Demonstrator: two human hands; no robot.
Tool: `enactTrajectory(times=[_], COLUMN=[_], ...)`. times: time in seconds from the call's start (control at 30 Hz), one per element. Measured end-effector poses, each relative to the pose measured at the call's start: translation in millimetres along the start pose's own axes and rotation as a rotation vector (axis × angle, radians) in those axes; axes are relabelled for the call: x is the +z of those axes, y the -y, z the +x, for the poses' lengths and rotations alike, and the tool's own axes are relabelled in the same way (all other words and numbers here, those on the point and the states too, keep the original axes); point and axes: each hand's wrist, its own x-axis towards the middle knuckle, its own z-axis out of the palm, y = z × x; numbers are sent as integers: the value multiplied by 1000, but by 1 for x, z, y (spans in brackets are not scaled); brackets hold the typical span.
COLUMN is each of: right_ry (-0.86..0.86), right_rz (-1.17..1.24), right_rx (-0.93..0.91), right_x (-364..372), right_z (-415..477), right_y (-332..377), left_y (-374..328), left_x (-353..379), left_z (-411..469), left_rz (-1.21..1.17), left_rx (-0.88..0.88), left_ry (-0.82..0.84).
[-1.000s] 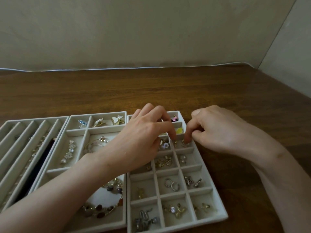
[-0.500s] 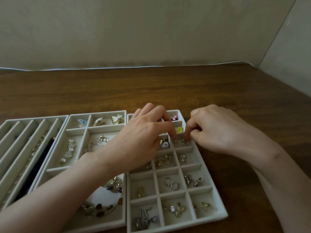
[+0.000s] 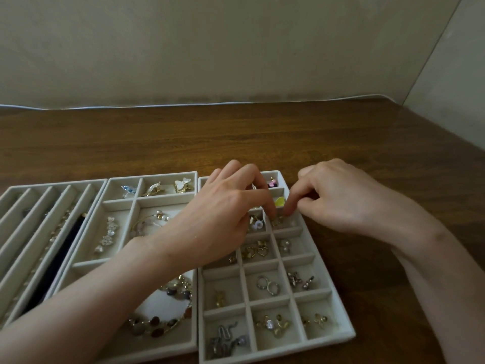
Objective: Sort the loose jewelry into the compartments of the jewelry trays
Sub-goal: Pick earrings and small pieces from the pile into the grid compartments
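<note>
The left hand (image 3: 223, 214) covers the far-left compartments of the grid tray (image 3: 270, 302), so their contents are hidden. Its fingertips meet those of the right hand (image 3: 338, 198) over a compartment by that tray's right edge. The gold piece (image 3: 277, 222) there is too small to identify, and whether either hand pinches it cannot be told. The left forearm (image 3: 78, 311) hides part of the middle tray (image 3: 118, 202) and of its bead bracelet (image 3: 157, 325). The slotted tray (image 3: 52, 183) runs off the picture's left edge.
</note>
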Motion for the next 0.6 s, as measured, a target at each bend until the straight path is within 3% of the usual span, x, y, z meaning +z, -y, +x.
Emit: enactTrajectory(times=[0.6], right_ry=[44], right_rz=[-11], right_rx=[-25], right_x=[2], right_z=[1], right_y=[1], left_y=[0], left_x=[1], left_z=[0], left_rz=[15], left_rx=[-3], left_ry=[0])
